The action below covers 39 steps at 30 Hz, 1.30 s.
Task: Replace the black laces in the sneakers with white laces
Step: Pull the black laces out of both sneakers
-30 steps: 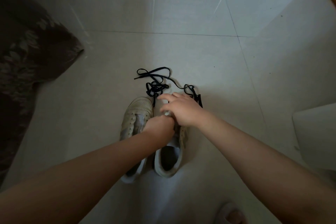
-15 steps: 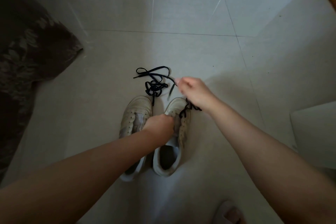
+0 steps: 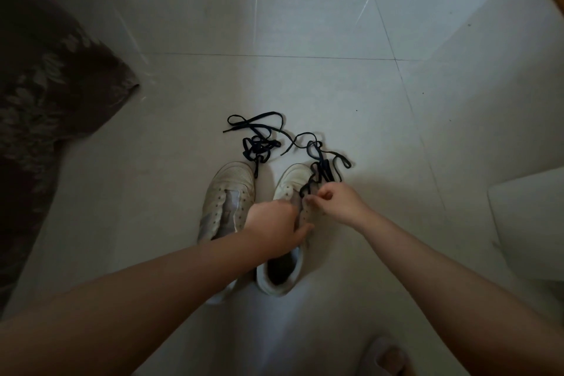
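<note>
Floor (image 3: 305, 24): pale glossy tiles, thin grout lines, streaks of reflected light.
Left edge: dark patterned fabric (image 3: 45, 85).
Right edge: white furniture corner (image 3: 531, 223).

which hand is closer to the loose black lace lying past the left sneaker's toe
Left. The left hand grips the right sneaker just behind and right of the loose black lace; the right hand, pinching that sneaker's lace, sits farther right.

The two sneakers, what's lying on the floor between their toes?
Head view: one end of the loose black lace hangs between left sneaker and right sneaker; otherwise bare tile.
</note>
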Tool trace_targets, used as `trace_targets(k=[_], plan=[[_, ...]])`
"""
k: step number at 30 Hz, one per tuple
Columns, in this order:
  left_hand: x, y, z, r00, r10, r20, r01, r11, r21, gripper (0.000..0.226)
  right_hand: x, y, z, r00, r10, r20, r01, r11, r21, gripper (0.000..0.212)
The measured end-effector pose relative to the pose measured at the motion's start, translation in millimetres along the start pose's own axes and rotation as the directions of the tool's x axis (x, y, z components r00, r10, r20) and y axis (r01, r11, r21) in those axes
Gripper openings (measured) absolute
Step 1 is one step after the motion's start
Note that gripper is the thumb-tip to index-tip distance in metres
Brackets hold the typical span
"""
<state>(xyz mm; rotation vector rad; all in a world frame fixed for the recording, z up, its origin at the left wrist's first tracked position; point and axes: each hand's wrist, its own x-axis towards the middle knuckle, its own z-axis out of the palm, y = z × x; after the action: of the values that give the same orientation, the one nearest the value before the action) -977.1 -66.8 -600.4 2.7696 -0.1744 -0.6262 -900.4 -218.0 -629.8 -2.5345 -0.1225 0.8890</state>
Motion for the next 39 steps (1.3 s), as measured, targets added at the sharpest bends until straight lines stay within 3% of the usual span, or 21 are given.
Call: trace_targets(k=[7, 11, 15, 18, 20, 22, 24, 26, 28, 31, 35, 39], plan=[[7, 0, 1, 1.000, 0.002, -0.005, -0.002, 0.999, -0.054, 0.031, -2, -12, 17, 0.986, 0.124, -0.108, -0.088, 0.953, 0.290, 0.028], [12, 3, 4, 0.997, -0.076, -0.010, 0.074, 0.988, -0.133, 0.027, 0, -13, 22, 0.974, 0.179, -0.140, -0.124, 0.935, 0.334, 0.039], [32, 7, -4, 0.977, -0.207, 0.044, 0.210, 0.975, -0.077, 0.038, 2, -15, 21, 0.986, 0.128, -0.102, -0.081, 0.922, 0.378, 0.034], [39, 2, 2, 0.962, -0.261, 0.077, 0.271, 0.948, -0.168, 0.033, 0, -15, 22, 0.994, 0.109, -0.016, -0.092, 0.906, 0.414, 0.026], [37, -4, 6, 0.954, -0.290, 0.073, 0.298, 0.912, -0.280, 0.029, -4, -16, 12, 0.986, 0.169, 0.008, -0.139, 0.785, 0.603, 0.025], [34, -8, 8, 0.951, -0.306, 0.040, 0.301, 0.893, -0.333, 0.028, -6, -9, -10, 0.937, 0.350, 0.020, -0.199, 0.485, 0.852, 0.025], [32, -11, 8, 0.954, -0.301, 0.008, 0.286, 0.897, -0.337, 0.027, -5, 12, -37, 0.854, 0.520, -0.001, -0.130, 0.216, 0.968, 0.028], [31, -10, 7, 0.961, -0.277, 0.014, 0.267, 0.912, -0.312, 0.027, -5, 30, -48, 0.779, 0.627, -0.014, -0.100, 0.147, 0.984, 0.028], [30, -10, 8, 0.965, -0.261, 0.020, 0.256, 0.922, -0.291, 0.028, -6, 35, -38, 0.753, 0.658, 0.016, -0.183, 0.186, 0.965, 0.025], [30, -11, 9, 0.966, -0.258, 0.004, 0.249, 0.926, -0.283, 0.029, -9, 23, -9, 0.809, 0.583, 0.080, -0.329, 0.335, 0.883, 0.020], [31, -12, 10, 0.966, -0.259, 0.006, 0.251, 0.930, -0.270, 0.027, -13, -2, 20, 0.941, 0.339, 0.000, -0.264, 0.733, 0.627, 0.025], [30, -13, 10, 0.967, -0.256, 0.015, 0.250, 0.929, -0.272, 0.030, -10, -23, 28, 0.979, 0.202, 0.028, -0.174, 0.756, 0.631, 0.010]])
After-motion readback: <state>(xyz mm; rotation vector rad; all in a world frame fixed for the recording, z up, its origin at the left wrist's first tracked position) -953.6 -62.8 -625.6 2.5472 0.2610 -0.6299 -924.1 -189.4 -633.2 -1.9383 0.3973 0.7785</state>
